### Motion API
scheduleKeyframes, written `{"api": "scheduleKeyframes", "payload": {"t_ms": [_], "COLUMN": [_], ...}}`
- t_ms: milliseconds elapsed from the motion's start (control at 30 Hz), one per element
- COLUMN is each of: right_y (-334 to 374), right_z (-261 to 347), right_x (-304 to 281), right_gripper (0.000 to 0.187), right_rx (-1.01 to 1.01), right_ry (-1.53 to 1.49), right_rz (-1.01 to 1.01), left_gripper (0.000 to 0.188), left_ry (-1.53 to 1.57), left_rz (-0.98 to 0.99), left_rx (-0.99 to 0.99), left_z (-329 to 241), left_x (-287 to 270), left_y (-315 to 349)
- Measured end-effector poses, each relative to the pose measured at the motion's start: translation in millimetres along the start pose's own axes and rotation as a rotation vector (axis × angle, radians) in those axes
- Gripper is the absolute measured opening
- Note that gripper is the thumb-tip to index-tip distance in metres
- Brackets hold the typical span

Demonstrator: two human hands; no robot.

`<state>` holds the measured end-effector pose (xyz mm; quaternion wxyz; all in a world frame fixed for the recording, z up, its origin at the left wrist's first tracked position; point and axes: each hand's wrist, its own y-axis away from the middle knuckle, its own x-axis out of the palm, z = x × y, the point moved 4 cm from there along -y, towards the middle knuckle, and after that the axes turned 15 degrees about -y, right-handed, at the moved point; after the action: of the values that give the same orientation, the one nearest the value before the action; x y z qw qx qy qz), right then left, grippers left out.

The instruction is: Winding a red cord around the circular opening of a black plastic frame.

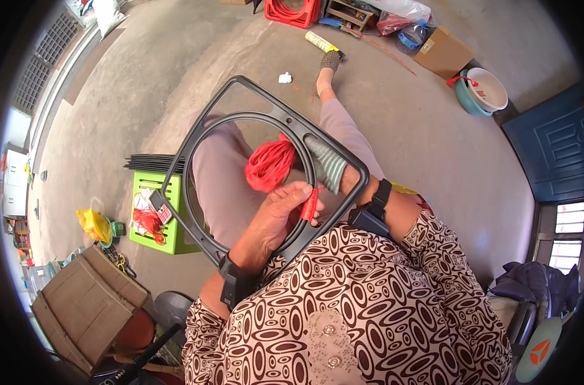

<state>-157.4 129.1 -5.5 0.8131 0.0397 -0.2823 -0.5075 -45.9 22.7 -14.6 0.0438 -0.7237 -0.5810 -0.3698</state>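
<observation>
A black plastic frame (362, 173) with a round inner ring (195, 144) lies tilted over my lap. My left hand (282, 208) is closed on the ring's near side, thumb and fingers pinching the red cord wound (310, 204) tightly around it. My right hand (328, 162), in a grey-green striped glove, reaches behind the ring's right side. Beside its fingers a bundle of red cord (269, 165) shows inside the ring, apparently gripped at its gathered end; the ring partly hides those fingers. A small tag (160, 205) hangs on the frame's left edge.
At left a green stool (152, 239) carries red cord and black rods (154, 162). A yellow bag (94, 226) and a cardboard box (80, 305) stand farther left. Basins (486, 90), another carton (444, 54) and a red frame stack (293, 14) sit far off. A blue door (552, 144) is right.
</observation>
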Motion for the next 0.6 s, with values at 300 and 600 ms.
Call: {"api": "scheduleKeyframes", "payload": {"t_ms": [300, 600], "right_y": [14.8, 15.9], "right_z": [-18.3, -19.5], "right_x": [41.5, -1.1], "right_gripper": [0.031, 0.031], "right_rx": [0.257, 0.204], "right_ry": [-0.915, -0.487], "right_rz": [0.820, 0.396], "left_gripper": [0.026, 0.012], "left_ry": [0.087, -0.051], "left_rz": [-0.101, -0.124], "left_rx": [0.139, 0.216], "left_z": [6.5, 0.6], "left_x": [-11.0, -7.0], "left_y": [0.9, 2.5]}}
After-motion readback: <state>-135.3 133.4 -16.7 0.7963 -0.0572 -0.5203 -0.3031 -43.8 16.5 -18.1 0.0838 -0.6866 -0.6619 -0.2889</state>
